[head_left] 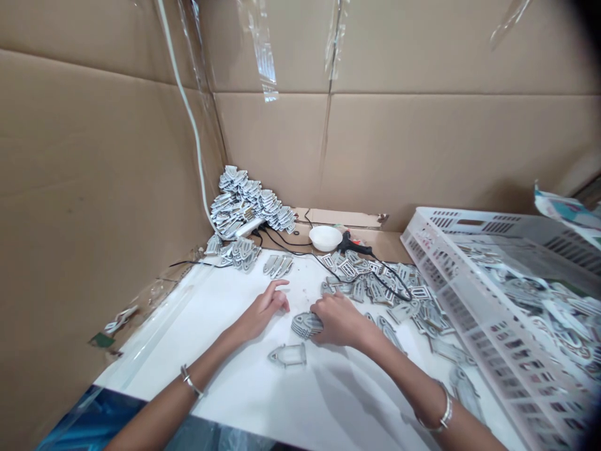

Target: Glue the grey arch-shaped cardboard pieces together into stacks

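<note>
My right hand point(339, 321) rests on a small stack of grey pointed-end cutout pieces point(306, 326), its fingers gripping the stack's right end. My left hand point(265, 311) lies on the white work surface point(235, 313) just left of the stack, fingers loosely curled and holding nothing. A single grey piece point(287, 355) lies flat in front of the hands. Beyond my right hand spreads a loose pile of similar pieces point(375, 289), and a few more point(278, 265) lie in a short row ahead of my left hand.
A tall heap of stacked pieces point(244, 202) stands in the far corner against cardboard walls point(103, 207). A white bowl point(325, 238), a black glue gun point(354, 245) and black cables point(286, 241) lie behind the surface. A white slatted crate point(498, 300) holding pieces stands at right.
</note>
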Available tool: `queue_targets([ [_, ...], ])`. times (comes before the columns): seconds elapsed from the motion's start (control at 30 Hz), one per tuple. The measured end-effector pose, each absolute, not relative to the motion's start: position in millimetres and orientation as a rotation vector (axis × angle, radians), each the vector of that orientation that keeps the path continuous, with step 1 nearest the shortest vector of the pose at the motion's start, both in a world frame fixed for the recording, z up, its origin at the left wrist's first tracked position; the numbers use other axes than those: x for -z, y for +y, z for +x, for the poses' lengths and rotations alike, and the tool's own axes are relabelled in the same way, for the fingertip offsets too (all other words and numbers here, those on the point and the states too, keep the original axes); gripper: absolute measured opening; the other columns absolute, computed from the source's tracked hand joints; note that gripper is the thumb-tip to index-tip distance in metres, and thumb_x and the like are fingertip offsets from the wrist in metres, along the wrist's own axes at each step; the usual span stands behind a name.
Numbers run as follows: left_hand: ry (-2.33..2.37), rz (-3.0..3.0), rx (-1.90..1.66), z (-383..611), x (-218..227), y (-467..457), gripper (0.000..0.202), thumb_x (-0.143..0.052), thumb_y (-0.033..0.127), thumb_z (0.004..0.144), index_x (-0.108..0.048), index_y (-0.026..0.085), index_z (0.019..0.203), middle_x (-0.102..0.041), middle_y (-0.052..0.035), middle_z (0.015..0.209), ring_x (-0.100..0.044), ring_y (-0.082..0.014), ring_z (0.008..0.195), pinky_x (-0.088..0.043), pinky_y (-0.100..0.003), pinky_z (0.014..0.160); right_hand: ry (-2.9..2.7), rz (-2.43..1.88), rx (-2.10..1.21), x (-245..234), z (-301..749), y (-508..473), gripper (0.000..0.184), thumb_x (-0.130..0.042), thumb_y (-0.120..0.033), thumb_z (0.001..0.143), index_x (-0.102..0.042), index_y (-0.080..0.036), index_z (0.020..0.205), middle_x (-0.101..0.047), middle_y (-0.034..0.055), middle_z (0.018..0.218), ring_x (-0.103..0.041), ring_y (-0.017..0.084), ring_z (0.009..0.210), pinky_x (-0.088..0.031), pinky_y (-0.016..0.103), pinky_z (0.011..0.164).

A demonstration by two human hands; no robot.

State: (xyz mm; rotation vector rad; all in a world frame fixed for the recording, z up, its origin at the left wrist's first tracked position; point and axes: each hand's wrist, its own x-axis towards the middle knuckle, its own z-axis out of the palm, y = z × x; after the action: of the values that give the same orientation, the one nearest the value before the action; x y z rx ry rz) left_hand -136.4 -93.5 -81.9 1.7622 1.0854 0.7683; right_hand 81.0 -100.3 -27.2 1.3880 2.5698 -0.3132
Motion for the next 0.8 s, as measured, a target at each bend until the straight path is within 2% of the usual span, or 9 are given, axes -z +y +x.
queue_targets([
  [0.6, 1.105, 1.777, -0.776, -135.6, 80.5, -93.7, 0.048, -0.031, 0.055, 0.100, -0.042, 0.020, 0.132, -0.069, -0.0048, 0.090, -0.062, -0.0208, 0.093, -0.041, -0.038, 0.099, 2.526, 1.460, 0.261, 34.5, 70.0, -107.4, 0.034, -0.067, -0.032, 0.071, -0.075, -0.010, 0.096, -0.074, 0.0194, 0.098, -0.065, 0.033, 0.102, -0.040, 0.039, 0.089],
  [0.7, 1.128, 1.814, -0.728, -137.2, 74.4, -99.1, 0.047, -0.031, 0.055, 0.100, -0.049, 0.020, 0.126, -0.070, -0.0048, 0.091, -0.062, -0.0208, 0.092, -0.042, -0.035, 0.096, 2.514, 1.469, 0.266, 32.4, 69.4, -107.6, 0.034, -0.067, -0.033, 0.071, -0.075, -0.010, 0.096, -0.074, 0.0194, 0.097, -0.065, 0.033, 0.102, -0.040, 0.040, 0.089],
  [0.8, 1.207, 1.896, -0.637, -141.1, 67.9, -114.3, 0.044, -0.033, 0.055, 0.100, -0.060, 0.021, 0.112, -0.069, -0.0056, 0.097, -0.061, -0.0223, 0.095, -0.043, -0.035, 0.092, 2.500, 1.470, 0.300, 27.9, 70.8, -105.8, 0.037, -0.070, -0.037, 0.070, -0.075, -0.011, 0.096, -0.074, 0.0192, 0.098, -0.065, 0.033, 0.101, -0.040, 0.040, 0.090],
])
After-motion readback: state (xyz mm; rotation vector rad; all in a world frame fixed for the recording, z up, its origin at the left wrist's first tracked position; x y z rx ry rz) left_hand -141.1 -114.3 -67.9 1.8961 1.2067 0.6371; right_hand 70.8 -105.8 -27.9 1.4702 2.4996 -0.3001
